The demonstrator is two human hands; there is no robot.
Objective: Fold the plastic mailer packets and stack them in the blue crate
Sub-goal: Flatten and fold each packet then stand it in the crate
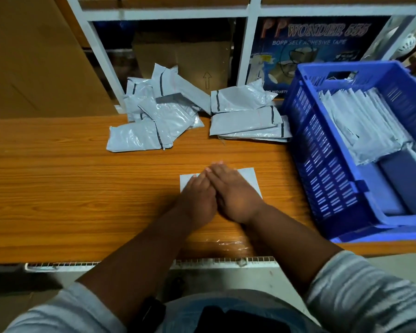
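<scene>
both hands flat on one mailer packet (251, 182) near the front-middle of the table (70, 188). left hand (197, 195) and right hand (235, 194) lie side by side, touching along the inner edges, palms down. fingers (217, 170) on both are straight and held together, pressing the packet, not gripping anything. most of the packet is under our hands; we see its left corner and the right part, light grey, flat, squared edges. can't tell how many folds it has.

unfolded mailers: a loose pile (159, 114) at the back of the table, left of centre, packets crumpled and overlapping at odd angles. a second, neater stack (247, 121) just to its right, touching the blue crate (322, 169) side or very close, can't tell which.

the blue crate sits on the right end of the table, slotted walls, handle cut-out on the far wall. inside: a row of folded packets (360, 123) standing on edge, leaning, filling the far half; near half shows flatter grey packets (404, 174).

behind the table: white shelf frame (249, 44), a tape carton (320, 44) marked "wonder 555", a brown cardboard box (185, 58). striped sleeves (370, 292) pushed up on both our arms.
</scene>
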